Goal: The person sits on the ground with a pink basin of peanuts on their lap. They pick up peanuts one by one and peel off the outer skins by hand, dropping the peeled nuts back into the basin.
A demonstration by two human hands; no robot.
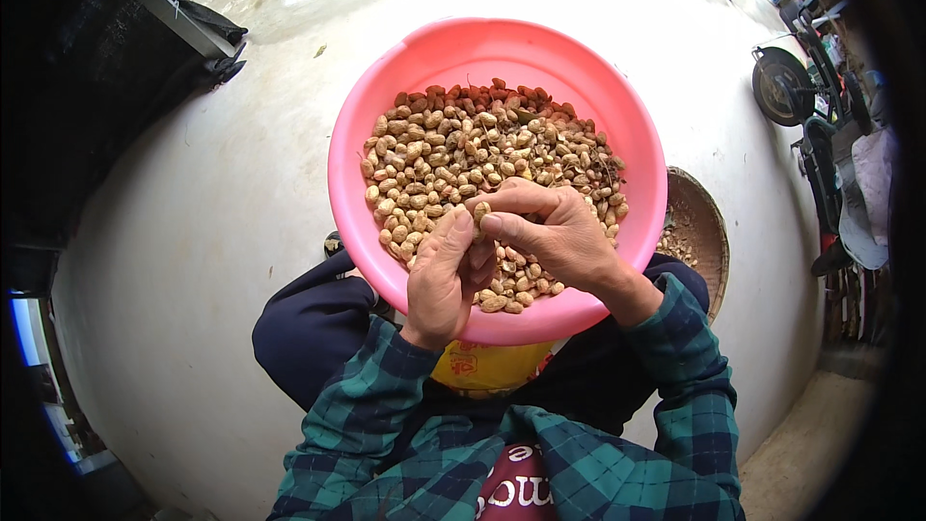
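A large pink plastic basin [362, 246] stands before me, holding a heap of unshelled peanuts [427, 152] with some dry stems and leaf bits among them. Over its near part my two hands meet. One peanut in its shell [481, 213] is pinched at the fingertips, with my left hand [443, 278] on its left side and the thumb and forefinger of my right hand [564, 235] on its right. The lower fingers of my left hand are curled beneath, and what lies inside them is hidden.
At the right, partly behind my knee, a round woven basket [712, 231] holds shelled bits or kernels. A yellow printed bag [492, 369] lies under the basin's near rim. Further right stands a wheeled vehicle [785, 87]; black sheeting [108, 79] hangs at the left.
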